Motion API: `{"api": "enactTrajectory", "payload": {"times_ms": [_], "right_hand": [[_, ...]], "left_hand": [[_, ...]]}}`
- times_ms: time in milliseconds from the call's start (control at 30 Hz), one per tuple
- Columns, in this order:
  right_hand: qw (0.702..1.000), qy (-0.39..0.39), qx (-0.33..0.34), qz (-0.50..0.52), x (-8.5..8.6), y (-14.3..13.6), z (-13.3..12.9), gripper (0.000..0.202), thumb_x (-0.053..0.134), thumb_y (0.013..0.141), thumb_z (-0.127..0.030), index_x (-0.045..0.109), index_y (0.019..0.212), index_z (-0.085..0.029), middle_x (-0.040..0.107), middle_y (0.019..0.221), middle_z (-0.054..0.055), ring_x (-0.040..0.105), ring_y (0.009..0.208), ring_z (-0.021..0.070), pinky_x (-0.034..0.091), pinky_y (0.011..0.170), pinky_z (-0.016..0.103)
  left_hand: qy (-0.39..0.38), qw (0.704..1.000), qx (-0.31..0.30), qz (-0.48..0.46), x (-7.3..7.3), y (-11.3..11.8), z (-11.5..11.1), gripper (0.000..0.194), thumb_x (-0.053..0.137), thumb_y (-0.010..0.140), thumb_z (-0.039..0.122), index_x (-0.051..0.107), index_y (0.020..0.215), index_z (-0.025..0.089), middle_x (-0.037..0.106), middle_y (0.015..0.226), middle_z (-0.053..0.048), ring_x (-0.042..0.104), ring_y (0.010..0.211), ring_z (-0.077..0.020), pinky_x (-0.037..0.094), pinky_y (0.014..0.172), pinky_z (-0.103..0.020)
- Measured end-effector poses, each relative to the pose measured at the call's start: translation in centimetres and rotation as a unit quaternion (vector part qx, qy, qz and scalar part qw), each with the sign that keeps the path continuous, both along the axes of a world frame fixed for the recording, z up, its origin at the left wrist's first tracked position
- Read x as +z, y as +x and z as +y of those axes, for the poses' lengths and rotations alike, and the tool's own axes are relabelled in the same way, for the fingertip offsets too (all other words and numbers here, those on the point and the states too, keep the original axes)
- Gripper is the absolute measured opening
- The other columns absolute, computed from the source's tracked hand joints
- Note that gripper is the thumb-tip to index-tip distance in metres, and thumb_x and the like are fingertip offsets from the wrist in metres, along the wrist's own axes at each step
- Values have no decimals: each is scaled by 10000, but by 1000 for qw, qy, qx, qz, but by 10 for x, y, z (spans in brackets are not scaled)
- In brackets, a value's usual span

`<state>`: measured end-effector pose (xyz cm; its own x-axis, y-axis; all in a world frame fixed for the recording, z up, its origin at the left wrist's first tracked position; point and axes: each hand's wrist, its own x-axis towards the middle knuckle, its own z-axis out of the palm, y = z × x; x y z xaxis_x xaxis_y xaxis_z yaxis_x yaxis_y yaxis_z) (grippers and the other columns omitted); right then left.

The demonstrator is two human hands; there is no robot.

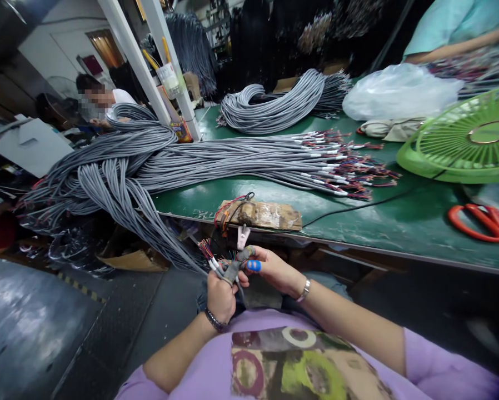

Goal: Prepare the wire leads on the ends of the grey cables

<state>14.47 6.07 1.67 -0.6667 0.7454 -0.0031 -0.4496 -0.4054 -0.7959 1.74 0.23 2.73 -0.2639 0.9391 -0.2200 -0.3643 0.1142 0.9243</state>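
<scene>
Several grey cables with stripped, coloured wire ends (206, 250) are gripped in my left hand (222, 294), its fingers wrapped round them. My right hand (266, 266) is close against it, fingers pinched near the thin wires; what lies between the fingertips is too small to make out. Grey coverings and a blue band show on the fingers. Just beyond my hands, a pale clip (243, 236) hangs at the table edge below a taped wooden block (270, 215) with red and black wires. A long bundle of grey cables (216, 161) lies across the green table.
A coiled cable bundle (274, 108) lies farther back. On the right are a green fan (478, 136), red-handled scissors (480, 222) and a plastic bag (402, 91). White posts (172, 66) rise at the left. One person (122, 97) is at the left, another (458, 28) at the upper right.
</scene>
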Motion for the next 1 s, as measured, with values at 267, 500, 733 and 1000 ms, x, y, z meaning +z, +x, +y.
{"api": "enactTrajectory", "payload": {"times_ms": [267, 500, 733, 1000], "right_hand": [[986, 56, -58, -144, 9, -2, -1, 330, 751, 663, -431, 583, 693, -148, 572, 564, -23, 487, 512, 97, 386, 557, 255], [980, 41, -77, -181, 6, 1, 3, 318, 797, 590, -397, 632, 650, -132, 580, 600, -10, 449, 561, 93, 343, 565, 249], [993, -4, -65, -96, -3, -1, 4, 262, 792, 618, -344, 638, 699, -148, 569, 631, -22, 452, 570, 87, 352, 571, 241], [998, -49, -15, -40, -4, -13, -2, 274, 750, 671, -359, 577, 762, -168, 576, 643, -16, 509, 547, 107, 409, 564, 262]], "left_hand": [[2, 990, -111, 85, -1, -4, -3, 297, 706, 704, 400, 605, 635, 130, 620, 505, -16, 547, 444, -108, 386, 439, -205], [-6, 995, -99, 31, -2, -8, -3, 255, 705, 694, 359, 604, 631, 133, 612, 489, -12, 535, 418, -95, 330, 401, -181], [-13, 997, -46, -57, -1, -8, 1, 265, 710, 647, 372, 584, 655, 139, 612, 481, -20, 542, 393, -96, 208, 353, -156], [-45, 985, -144, -84, -3, -14, 2, 309, 715, 636, 406, 641, 691, 112, 604, 463, -36, 528, 366, -98, 211, 342, -166]]}}
